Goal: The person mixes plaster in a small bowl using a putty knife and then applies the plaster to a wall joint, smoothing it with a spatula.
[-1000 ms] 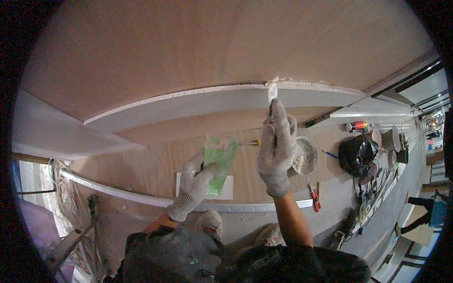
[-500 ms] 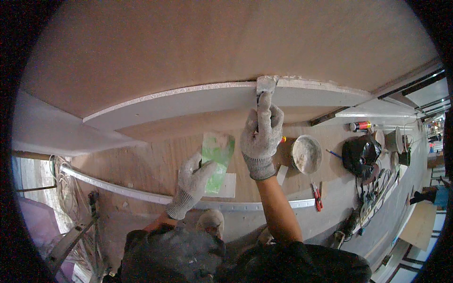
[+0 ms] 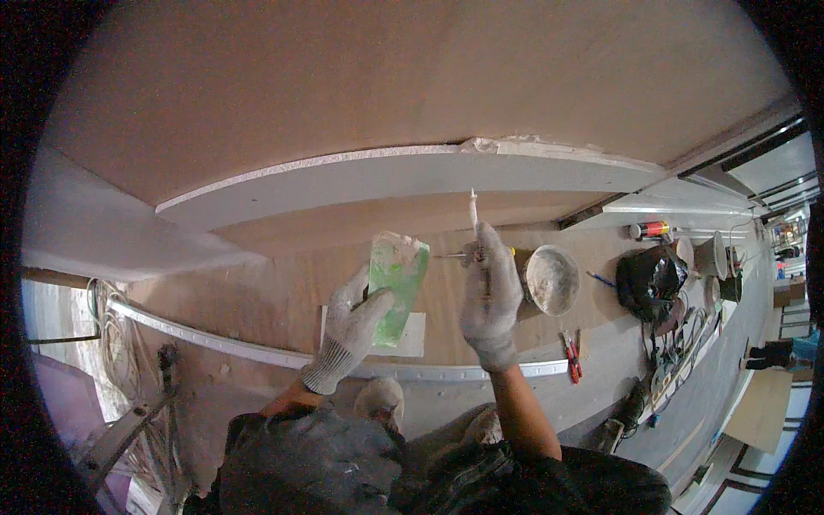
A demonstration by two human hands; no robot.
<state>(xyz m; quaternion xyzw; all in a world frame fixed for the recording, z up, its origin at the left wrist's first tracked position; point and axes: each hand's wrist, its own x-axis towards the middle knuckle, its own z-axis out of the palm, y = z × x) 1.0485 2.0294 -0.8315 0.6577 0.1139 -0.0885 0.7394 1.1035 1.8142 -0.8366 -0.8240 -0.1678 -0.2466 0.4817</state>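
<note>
Both my hands wear pale knit gloves. My left hand (image 3: 350, 319) grips a green rectangular piece of board (image 3: 403, 279), its top edge smeared with whitish compound. Around a putty knife (image 3: 473, 206) is closed my right hand (image 3: 493, 296); the blade appears edge-on and points up toward the wall. Ahead of it runs a white ledge (image 3: 343, 189) with a rough upper edge. A lump of wet compound (image 3: 481, 146) sits on that edge, apart from the knife. To the right of my right hand stands a round bucket (image 3: 552, 281) coated with compound.
A long white metal strip (image 3: 455, 373) lies across in front of my feet. Red-handled pliers (image 3: 572, 356), a black plastic bag (image 3: 650, 281) and several buckets and tools lie at the right. Coiled cable (image 3: 124, 352) and a metal stand (image 3: 137, 429) are at the left.
My right hand has drawn the putty knife back from the ledge and turned the blade edge-on, leaving compound on the edge. My left hand still holds the green board, slightly higher.
</note>
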